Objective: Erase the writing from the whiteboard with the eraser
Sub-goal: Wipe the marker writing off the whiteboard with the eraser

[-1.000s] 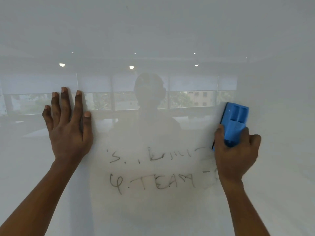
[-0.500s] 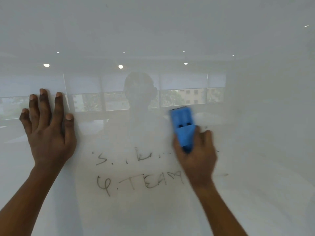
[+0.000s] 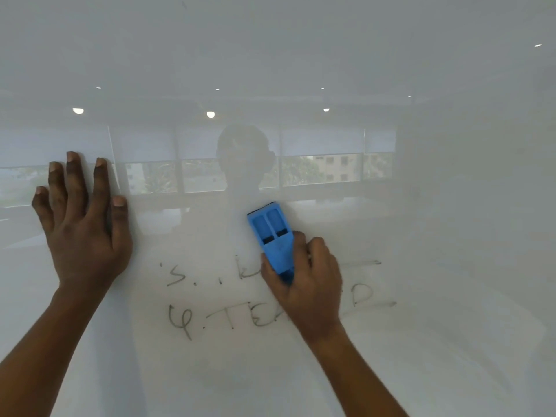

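A glossy whiteboard [image 3: 421,341] fills the view. My right hand [image 3: 307,284] grips a blue eraser [image 3: 272,236] pressed flat on the board, tilted slightly left, over the middle of the upper line of writing [image 3: 186,273]. That line reads "5. k" to the left of the hand, with faint smears to the right. A lower line [image 3: 216,319] starts "4. TE"; my wrist hides its middle, and a loop like a "P" [image 3: 362,293] shows on the right. My left hand [image 3: 82,227] lies flat on the board at the left, fingers spread.
The board reflects a room with ceiling lights, windows with blinds and a person's dim outline [image 3: 245,164]. Bare white board surrounds the writing on all sides.
My right hand has slid the eraser leftward along the upper line, from its right end to its middle, wiping letters there. The left hand has stayed flat on the board.
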### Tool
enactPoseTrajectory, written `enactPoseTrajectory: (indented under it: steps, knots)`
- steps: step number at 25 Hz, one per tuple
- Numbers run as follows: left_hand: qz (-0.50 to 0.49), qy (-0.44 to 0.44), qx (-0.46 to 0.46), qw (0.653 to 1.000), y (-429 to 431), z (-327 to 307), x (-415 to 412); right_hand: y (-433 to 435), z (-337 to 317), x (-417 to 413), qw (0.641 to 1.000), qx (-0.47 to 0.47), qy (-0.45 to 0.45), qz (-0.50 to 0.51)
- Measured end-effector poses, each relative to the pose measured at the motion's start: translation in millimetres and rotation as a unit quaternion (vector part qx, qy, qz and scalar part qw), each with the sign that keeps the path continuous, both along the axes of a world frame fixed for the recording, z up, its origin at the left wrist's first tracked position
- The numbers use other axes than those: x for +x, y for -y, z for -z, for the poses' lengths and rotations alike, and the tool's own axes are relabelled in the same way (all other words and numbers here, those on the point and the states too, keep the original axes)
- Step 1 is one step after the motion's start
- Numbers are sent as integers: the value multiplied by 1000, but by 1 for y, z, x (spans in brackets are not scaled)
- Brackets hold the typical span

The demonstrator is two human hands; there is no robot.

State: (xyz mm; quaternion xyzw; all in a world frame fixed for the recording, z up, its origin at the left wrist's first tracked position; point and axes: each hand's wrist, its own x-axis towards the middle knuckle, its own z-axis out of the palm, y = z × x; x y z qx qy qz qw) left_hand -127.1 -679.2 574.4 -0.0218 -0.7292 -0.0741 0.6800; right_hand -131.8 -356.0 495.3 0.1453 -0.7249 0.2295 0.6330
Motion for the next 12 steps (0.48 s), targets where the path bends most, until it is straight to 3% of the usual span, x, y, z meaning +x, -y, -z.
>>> enactPoseTrajectory:
  steps: [5,12]
  knots:
    - [-21,1,11,1000,-6,0,5,-70,-10,-14,976,-211,7,45]
    - [-24,34,23,999,-10,1,13,-71,-8,-15,975,-218,27,39]
